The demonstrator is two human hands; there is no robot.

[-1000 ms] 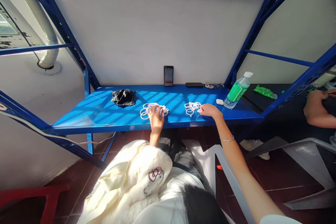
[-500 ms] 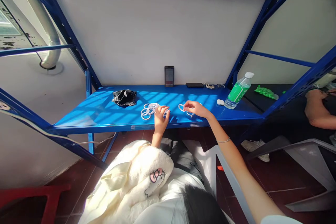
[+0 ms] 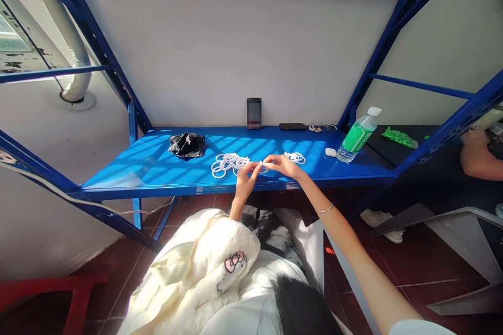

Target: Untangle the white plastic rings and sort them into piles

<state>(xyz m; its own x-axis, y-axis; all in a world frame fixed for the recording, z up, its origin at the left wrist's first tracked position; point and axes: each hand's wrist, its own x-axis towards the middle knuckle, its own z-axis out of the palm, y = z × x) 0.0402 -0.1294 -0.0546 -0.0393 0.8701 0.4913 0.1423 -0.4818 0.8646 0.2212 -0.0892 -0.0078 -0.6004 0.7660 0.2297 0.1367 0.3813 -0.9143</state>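
Note:
My left hand and my right hand meet over the front of the blue table, fingertips pinched together on one white ring. Its lower edge shows beneath my fingers; the rest is covered. Just left of my left hand lies a loose pile of white rings, partly behind that hand. Beyond my right hand sits a smaller cluster of white rings, flat on the table.
On the blue table lie a crumpled black plastic bag, a white case, a phone and cables. A dark device leans against the wall; a green-labelled bottle stands right. Another person's arm is at far right.
My right hand has moved left from the smaller ring cluster to meet my left hand. My left fingers, spread over the pile before, now pinch a ring together with the right.

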